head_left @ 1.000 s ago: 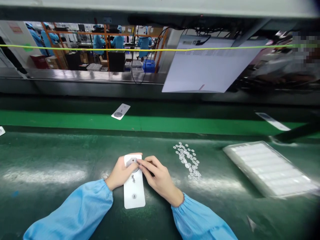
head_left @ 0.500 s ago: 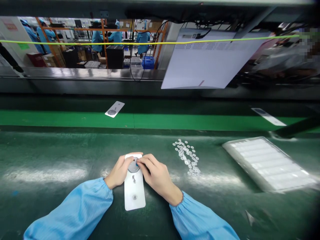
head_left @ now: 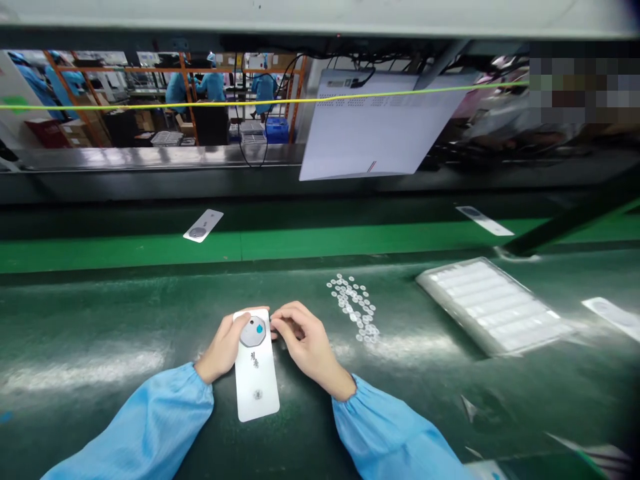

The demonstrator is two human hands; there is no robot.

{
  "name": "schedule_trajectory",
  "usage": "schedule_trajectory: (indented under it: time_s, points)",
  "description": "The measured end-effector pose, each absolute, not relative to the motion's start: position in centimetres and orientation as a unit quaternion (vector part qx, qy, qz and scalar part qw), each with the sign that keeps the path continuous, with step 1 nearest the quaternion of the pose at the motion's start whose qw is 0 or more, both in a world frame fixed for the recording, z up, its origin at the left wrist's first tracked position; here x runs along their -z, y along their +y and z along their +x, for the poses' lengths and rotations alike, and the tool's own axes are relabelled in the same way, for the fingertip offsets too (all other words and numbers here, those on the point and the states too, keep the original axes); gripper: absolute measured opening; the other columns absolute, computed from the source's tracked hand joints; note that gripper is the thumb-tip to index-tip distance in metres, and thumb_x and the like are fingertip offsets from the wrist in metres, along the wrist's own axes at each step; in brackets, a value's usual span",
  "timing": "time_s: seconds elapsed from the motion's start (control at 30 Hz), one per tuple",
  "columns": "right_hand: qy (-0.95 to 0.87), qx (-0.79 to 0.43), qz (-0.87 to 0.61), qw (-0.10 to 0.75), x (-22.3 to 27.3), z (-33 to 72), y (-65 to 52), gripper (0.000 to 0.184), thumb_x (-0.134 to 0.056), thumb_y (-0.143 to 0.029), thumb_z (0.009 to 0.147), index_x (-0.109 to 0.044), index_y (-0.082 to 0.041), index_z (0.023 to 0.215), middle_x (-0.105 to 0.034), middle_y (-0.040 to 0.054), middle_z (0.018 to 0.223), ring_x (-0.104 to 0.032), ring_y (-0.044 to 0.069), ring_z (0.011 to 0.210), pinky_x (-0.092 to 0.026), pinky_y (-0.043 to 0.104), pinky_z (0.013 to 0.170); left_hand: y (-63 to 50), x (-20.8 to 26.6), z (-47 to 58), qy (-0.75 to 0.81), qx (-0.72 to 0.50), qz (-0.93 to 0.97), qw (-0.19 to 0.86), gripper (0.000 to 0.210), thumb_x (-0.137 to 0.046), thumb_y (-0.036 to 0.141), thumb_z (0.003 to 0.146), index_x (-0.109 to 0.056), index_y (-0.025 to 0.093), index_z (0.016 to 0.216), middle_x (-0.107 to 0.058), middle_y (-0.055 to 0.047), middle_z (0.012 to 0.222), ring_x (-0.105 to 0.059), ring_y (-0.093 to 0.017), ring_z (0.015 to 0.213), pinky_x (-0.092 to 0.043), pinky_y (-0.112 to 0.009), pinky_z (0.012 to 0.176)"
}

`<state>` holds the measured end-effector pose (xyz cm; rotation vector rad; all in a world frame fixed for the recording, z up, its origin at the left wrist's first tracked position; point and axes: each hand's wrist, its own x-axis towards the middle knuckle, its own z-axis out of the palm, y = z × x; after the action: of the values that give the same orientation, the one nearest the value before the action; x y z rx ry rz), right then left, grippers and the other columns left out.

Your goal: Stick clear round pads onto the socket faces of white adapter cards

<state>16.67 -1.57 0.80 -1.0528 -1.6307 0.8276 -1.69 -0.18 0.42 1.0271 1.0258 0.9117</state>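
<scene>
My left hand (head_left: 223, 347) grips the upper left edge of a white phone back cover (head_left: 257, 383), thumb on its face and fingers behind it. Near its top the cover bears a grey, round-cornered camera disc (head_left: 253, 332) with a small dark hole and a bright blue dot (head_left: 259, 329). Dark characters and a small round emblem are printed below the disc. Just off the cover's upper right edge is my right hand (head_left: 307, 343), thumb and forefinger pinched together; whatever they hold, if anything, is too small to make out.
Many small clear round pieces (head_left: 353, 307) lie scattered right of my hands. Farther right sits a clear-edged tray of white strips (head_left: 495, 303). Other white covers lie on the green strip (head_left: 300, 243) and at the right (head_left: 613, 317). A dark slanted post (head_left: 560, 223) stands at right.
My right hand has drawn back from the camera disc to beside the cover, uncovering the blue dot. My left hand still holds the cover. The view has turned slightly right.
</scene>
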Motion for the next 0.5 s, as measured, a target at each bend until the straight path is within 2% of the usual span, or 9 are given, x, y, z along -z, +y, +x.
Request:
schedule_trajectory:
  time_s: [0.1, 0.17, 0.33, 0.5]
  points:
    - [-0.744, -0.233, -0.41, 0.474, -0.54, 16.74, -1.8, 0.021, -0.054, -0.029, 0.102, -0.073, -0.023, 0.109, -0.066, 0.0084, 0.102, -0.066, 0.019, 0.085, -0.056, 0.03, 0.072, -0.26, -0.19, -1.86, 0.47, -0.419, 0.499, 0.595, 0.047, -0.059, 0.048, 0.092, -0.076, 0.012, 0.116, -0.072, -0.013, 0.126, -0.062, -0.032, 0.122, -0.041, -0.042, 0.113]
    - [-0.778, -0.16, -0.406, 0.452, -0.26, 16.66, -1.88, 0.022, -0.055, -0.027, 0.103, -0.073, -0.024, 0.114, -0.068, 0.0084, 0.107, -0.068, 0.018, 0.085, -0.056, 0.029, 0.074, -0.29, 0.05, -1.96, 0.467, -0.428, 0.506, 0.585, 0.043, -0.059, 0.046, 0.092, -0.076, 0.014, 0.116, -0.071, -0.012, 0.129, -0.059, -0.032, 0.128, -0.037, -0.041, 0.116]
    - [-0.814, -0.049, -0.406, 0.413, 0.01, 16.57, -1.9, 0.021, -0.055, -0.024, 0.102, -0.075, -0.024, 0.11, -0.071, 0.0072, 0.106, -0.066, 0.014, 0.073, -0.054, 0.025, 0.064, -0.31, 0.3, -1.93, 0.462, -0.421, 0.518, 0.583, 0.043, -0.056, 0.045, 0.095, -0.076, 0.014, 0.118, -0.071, -0.012, 0.129, -0.059, -0.031, 0.127, -0.037, -0.042, 0.115]
    - [-0.813, -0.067, -0.405, 0.413, -0.21, 16.26, -1.98, 0.018, -0.054, -0.02, 0.101, -0.073, -0.022, 0.101, -0.069, 0.0071, 0.102, -0.069, 0.016, 0.084, -0.054, 0.025, 0.068, -0.43, -0.08, -1.73, 0.472, -0.398, 0.544, 0.568, 0.045, -0.048, 0.042, 0.098, -0.073, 0.013, 0.121, -0.07, -0.012, 0.13, -0.059, -0.03, 0.126, -0.038, -0.042, 0.114]
